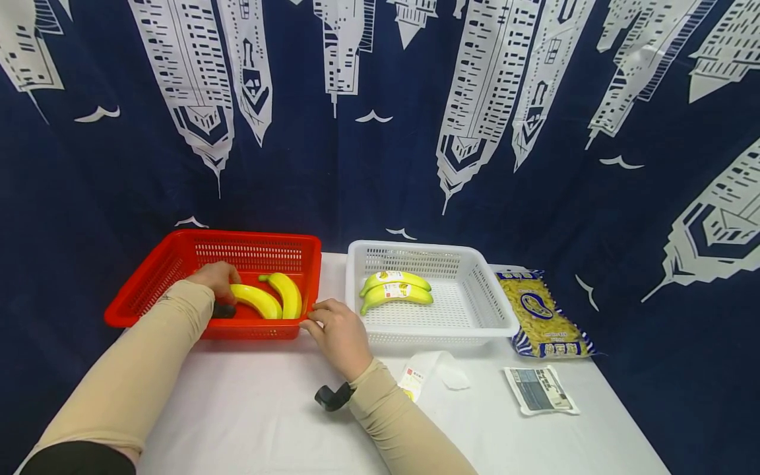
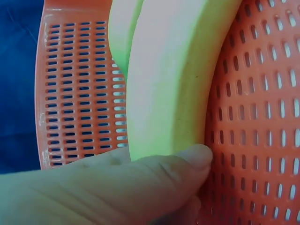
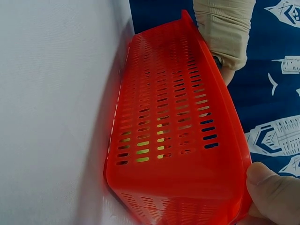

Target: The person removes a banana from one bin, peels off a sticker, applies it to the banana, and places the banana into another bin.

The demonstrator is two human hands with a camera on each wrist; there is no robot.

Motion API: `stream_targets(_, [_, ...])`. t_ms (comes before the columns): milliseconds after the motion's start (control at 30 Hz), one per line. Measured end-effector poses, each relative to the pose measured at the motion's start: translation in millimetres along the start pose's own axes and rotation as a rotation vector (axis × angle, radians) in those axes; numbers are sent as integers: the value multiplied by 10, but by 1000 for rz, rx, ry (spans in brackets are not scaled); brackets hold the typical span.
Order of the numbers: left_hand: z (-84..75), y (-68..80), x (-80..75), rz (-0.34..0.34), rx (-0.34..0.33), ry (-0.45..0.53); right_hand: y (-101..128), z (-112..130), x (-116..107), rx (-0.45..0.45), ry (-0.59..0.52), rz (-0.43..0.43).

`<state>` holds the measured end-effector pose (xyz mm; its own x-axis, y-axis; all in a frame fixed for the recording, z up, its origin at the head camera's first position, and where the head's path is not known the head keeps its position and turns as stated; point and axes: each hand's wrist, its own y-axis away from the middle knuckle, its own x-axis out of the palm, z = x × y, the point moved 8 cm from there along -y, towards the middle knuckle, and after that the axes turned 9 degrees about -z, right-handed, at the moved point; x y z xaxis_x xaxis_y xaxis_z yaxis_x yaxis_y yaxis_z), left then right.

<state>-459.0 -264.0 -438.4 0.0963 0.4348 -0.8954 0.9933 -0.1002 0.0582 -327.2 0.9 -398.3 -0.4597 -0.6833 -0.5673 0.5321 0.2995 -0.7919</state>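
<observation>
Inside the red basket (image 1: 255, 328), my left hand (image 1: 216, 277) pinches one end of a yellow banana (image 1: 258, 300), its thumb lying across the peel in the left wrist view. A second banana (image 1: 289, 297) lies close beside it, to the right. At the basket's front right corner, my right hand (image 1: 341, 333) grips the rim; the right wrist view shows the thumb (image 3: 262, 176) on that corner. The tips of the left fingers are partly hidden behind the banana.
A white basket (image 1: 410, 334) to the right holds two labelled bananas (image 1: 396, 295). Beside it lie a yellow-and-blue bag (image 1: 537, 310) and a small grey-and-white packet (image 1: 540, 390). A curled white label strip (image 1: 433, 369) lies near my right forearm. A patterned navy cloth (image 1: 380, 178) hangs behind.
</observation>
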Motion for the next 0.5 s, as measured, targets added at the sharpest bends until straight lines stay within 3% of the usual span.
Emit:
stream_targets(133, [50, 12, -14, 13, 1, -5, -4, 10, -1, 0, 5, 1])
stream_targets(500, [134, 51, -193, -48, 27, -10, -7, 28, -28, -9, -10, -17])
